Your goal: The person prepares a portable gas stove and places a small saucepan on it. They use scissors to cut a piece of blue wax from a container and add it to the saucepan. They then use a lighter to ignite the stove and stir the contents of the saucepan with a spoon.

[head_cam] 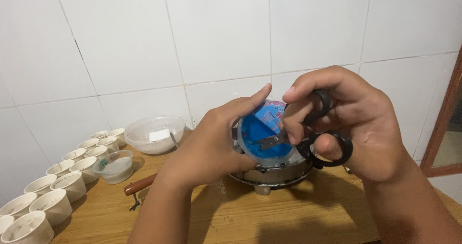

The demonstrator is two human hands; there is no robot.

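Observation:
My left hand [211, 140] grips a small round blue cup [263, 137] by its rim and side, its open blue mouth tipped toward me. My right hand [351, 124] holds black-handled scissors [315, 140], thumb and fingers through the loops. The short metal blades reach into the cup's mouth. Both hands hover over a round metal pan [272, 174] standing on the wooden table [308, 210].
Two rows of small white cups [57, 186] line the table's left side. A clear plastic cup of cloudy liquid [115, 167] and a clear bowl holding a white block [154, 134] sit behind them. A brown wooden handle [139, 184] lies near my left forearm. White tiled wall behind.

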